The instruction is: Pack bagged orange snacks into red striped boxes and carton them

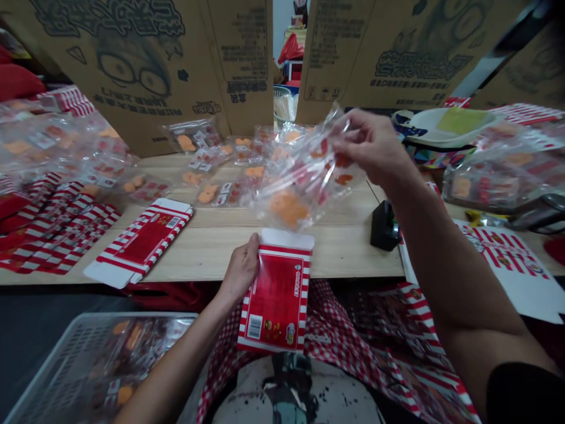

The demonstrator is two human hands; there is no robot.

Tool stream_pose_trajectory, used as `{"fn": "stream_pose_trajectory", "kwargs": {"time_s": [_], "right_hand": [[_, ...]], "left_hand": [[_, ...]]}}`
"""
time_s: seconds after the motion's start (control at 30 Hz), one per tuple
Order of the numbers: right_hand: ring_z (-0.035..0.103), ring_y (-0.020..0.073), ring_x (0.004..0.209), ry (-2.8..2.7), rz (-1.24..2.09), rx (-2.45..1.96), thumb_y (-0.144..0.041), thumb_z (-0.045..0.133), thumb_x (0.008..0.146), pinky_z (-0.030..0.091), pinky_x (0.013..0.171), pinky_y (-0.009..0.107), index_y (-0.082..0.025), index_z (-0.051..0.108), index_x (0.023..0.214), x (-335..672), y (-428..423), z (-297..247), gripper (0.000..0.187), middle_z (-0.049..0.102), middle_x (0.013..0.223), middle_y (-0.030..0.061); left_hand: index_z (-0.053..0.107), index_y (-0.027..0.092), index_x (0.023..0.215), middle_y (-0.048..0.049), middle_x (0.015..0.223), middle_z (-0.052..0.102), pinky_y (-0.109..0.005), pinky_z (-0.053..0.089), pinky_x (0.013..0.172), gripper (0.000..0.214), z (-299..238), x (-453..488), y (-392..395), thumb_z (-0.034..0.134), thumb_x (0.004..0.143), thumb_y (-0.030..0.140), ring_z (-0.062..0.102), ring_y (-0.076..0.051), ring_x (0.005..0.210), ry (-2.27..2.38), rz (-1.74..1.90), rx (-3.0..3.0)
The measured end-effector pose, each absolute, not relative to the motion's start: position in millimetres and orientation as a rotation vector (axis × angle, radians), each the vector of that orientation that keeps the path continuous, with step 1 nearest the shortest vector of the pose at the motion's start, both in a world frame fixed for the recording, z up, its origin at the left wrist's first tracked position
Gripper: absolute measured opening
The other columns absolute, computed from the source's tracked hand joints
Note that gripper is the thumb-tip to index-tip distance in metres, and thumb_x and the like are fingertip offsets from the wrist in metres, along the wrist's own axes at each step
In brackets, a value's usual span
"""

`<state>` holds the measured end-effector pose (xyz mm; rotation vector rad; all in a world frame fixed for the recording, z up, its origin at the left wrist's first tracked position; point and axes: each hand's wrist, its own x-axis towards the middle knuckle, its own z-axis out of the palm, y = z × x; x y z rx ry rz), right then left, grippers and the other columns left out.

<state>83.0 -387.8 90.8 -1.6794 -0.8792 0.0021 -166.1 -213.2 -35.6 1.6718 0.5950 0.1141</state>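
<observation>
My left hand (242,265) grips the left edge of a red-and-white striped carton (277,297), held upright over my lap with its white top flap up. Above and to the right, my right hand (368,141) pinches the upper end of a clear plastic packet (304,176). Orange pieces show at the packet's lower end and red ones higher up; it hangs over the table, apart from the carton. Several similar packets (214,191) lie on the table behind it.
Flat striped cartons (150,241) lie at the left, near a pile of packets (48,141). Large cardboard boxes (176,65) stand along the back. A black tape dispenser (383,227) sits right of centre. A white basket (57,353) with packets is at lower left.
</observation>
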Motion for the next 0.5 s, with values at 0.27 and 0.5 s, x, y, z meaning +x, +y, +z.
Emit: {"fn": "stream_pose_trajectory", "kwargs": {"time_s": [0.27,0.5], "right_hand": [[0.058,0.0087,0.054,-0.830,-0.058,-1.577,-0.008,0.068,0.086,0.049,0.053,0.021,-0.021,0.059,0.091,71.0,-373.2,67.1,0.017,0.060,0.063,-0.0059],[0.051,0.0092,0.049,-0.898,0.115,-1.693,-0.015,0.073,0.083,0.040,0.045,0.020,-0.021,0.062,0.091,69.7,-401.8,54.2,0.016,0.054,0.058,-0.0062]], "left_hand": [[0.068,0.017,0.068,-0.0097,0.068,0.074,-0.033,0.053,0.068,0.075,-30.9,-169.5,-215.0,0.038,0.088,0.082,0.069,-0.027,0.069,0.649,0.132,1.676],[0.065,0.016,0.066,-0.0083,0.062,0.069,-0.031,0.048,0.058,0.072,-28.9,-174.9,-216.0,0.045,0.083,0.083,0.062,-0.024,0.061,0.683,0.136,1.614]]}}
